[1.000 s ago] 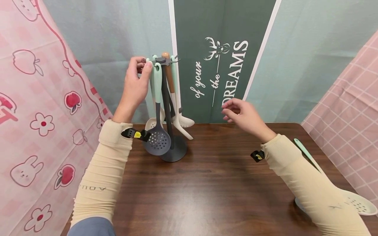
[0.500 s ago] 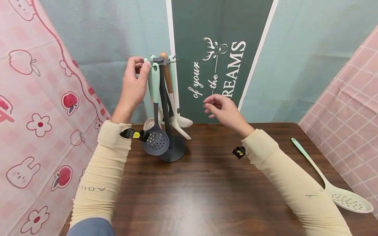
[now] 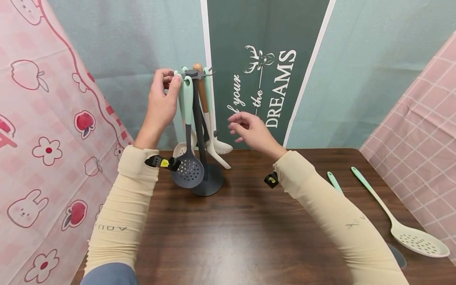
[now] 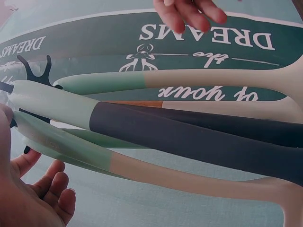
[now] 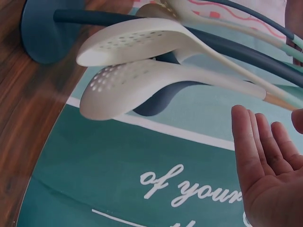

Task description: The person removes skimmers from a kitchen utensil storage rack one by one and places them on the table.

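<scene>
My left hand (image 3: 162, 99) is at the top of a dark utensil rack (image 3: 210, 184), thumb and fingers pinching the mint handle (image 4: 71, 142) of a cream utensil by its hanging end. Beside it hangs a dark grey skimmer (image 3: 189, 170) with a mint handle. On the rack's right side hang a cream slotted spoon (image 5: 123, 42) and a cream perforated utensil (image 5: 137, 90) with a wooden handle (image 3: 202, 93). To the right of these, my right hand (image 3: 251, 128) is in the air, fingers loosely bent and holding nothing.
On the brown table (image 3: 249, 221), a cream slotted turner (image 3: 420, 239) with a mint handle lies at the right. Another mint-handled utensil (image 3: 334, 181), its dark head showing, lies partly hidden under my right forearm. A green-grey curtain (image 3: 142, 39) hangs behind the rack.
My right hand has moved left through the air toward the rack, uncovering the utensils on the right of the table. My left hand stays at the rack's top.
</scene>
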`<state>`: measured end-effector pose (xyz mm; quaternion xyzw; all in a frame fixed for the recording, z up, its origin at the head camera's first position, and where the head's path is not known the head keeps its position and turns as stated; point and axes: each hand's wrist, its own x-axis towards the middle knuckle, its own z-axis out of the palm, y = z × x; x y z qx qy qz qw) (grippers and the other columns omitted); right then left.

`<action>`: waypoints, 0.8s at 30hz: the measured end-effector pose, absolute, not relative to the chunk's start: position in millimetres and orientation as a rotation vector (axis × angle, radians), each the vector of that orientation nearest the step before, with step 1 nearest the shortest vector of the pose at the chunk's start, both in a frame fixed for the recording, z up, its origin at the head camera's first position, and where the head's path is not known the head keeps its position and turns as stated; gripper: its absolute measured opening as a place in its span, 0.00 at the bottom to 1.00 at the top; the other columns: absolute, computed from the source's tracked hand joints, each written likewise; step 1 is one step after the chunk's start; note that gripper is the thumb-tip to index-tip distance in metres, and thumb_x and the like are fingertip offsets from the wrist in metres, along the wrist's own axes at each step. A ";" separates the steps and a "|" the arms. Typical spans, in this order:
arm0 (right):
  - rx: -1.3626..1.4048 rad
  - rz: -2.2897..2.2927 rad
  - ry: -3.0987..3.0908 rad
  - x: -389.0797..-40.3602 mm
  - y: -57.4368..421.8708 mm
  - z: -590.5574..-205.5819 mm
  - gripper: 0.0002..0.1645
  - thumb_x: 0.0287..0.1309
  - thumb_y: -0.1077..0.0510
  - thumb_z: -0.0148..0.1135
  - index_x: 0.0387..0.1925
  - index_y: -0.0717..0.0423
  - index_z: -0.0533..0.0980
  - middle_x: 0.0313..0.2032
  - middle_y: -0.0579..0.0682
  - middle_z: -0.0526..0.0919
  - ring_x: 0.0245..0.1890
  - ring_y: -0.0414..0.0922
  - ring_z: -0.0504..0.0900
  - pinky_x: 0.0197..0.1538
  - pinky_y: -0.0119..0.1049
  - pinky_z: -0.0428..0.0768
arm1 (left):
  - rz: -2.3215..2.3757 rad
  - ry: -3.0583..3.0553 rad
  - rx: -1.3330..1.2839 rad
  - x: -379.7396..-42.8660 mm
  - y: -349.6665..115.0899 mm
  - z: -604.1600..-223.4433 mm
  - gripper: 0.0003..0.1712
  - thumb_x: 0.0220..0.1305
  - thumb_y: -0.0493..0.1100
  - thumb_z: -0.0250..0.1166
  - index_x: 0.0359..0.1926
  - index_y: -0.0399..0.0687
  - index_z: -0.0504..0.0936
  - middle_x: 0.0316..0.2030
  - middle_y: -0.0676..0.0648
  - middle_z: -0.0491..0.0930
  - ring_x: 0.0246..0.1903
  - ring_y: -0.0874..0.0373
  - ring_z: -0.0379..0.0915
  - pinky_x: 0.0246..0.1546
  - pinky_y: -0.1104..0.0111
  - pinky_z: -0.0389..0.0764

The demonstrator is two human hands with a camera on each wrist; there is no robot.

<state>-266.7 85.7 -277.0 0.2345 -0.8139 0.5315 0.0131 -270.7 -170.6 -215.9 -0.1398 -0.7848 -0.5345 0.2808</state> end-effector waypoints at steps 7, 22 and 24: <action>0.739 1.673 -2.534 -272.7 71.7 -283.4 0.14 0.74 0.61 0.55 0.55 0.63 0.77 0.47 0.58 0.83 0.49 0.57 0.83 0.42 0.46 0.86 | -1.430 -2.104 -0.371 -271.4 -170.6 -215.9 0.17 0.77 0.52 0.52 0.56 0.46 0.70 0.46 0.51 0.72 0.47 0.63 0.63 0.47 0.69 0.65; 0.662 1.687 -2.587 -283.2 48.0 -300.7 0.15 0.74 0.59 0.57 0.57 0.60 0.76 0.48 0.62 0.82 0.43 0.48 0.83 0.43 0.47 0.86 | -1.425 -2.121 -0.364 -269.0 -169.9 -214.7 0.19 0.78 0.52 0.52 0.59 0.44 0.69 0.46 0.54 0.71 0.46 0.64 0.62 0.46 0.69 0.64; 0.658 1.690 -2.589 -283.1 46.2 -302.1 0.15 0.74 0.58 0.57 0.57 0.60 0.76 0.49 0.61 0.82 0.43 0.48 0.83 0.45 0.49 0.85 | -1.423 -2.119 -0.369 -269.6 -170.1 -215.1 0.19 0.78 0.52 0.52 0.58 0.44 0.69 0.45 0.54 0.71 0.46 0.63 0.62 0.46 0.69 0.64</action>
